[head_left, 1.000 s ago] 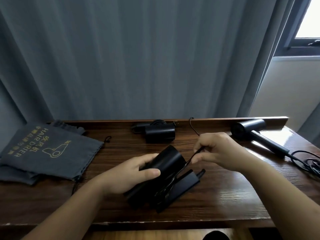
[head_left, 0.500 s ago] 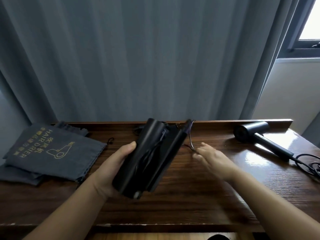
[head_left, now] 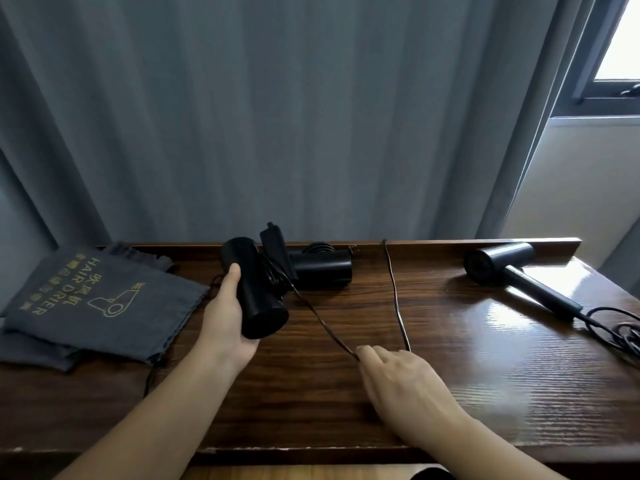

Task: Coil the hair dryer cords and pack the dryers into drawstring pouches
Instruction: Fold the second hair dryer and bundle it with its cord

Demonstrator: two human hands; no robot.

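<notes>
My left hand [head_left: 227, 323] grips the barrel of a black folded hair dryer [head_left: 256, 292], held above the table left of centre, its handle tucked behind. Its thin cord [head_left: 325, 323] runs down to the right into my right hand [head_left: 398, 379], which pinches it low over the table, then the cord goes back up to the table's rear edge. A second black dryer [head_left: 322, 268] with a coiled cord lies behind the held one. A third dryer [head_left: 512, 275] lies unfolded at the right, cord loose. Grey drawstring pouches [head_left: 97, 306] printed "HAIR DRIER" lie at the left.
The dark wooden table [head_left: 346, 393] has a raised back ledge against a grey curtain [head_left: 311, 116]. The third dryer's loose cord [head_left: 620, 330] sprawls near the right edge. A window [head_left: 620, 46] is at the upper right.
My left hand has carried the dryer up and to the left. My right hand has dropped toward me, drawing the cord out into a long V across the table.
</notes>
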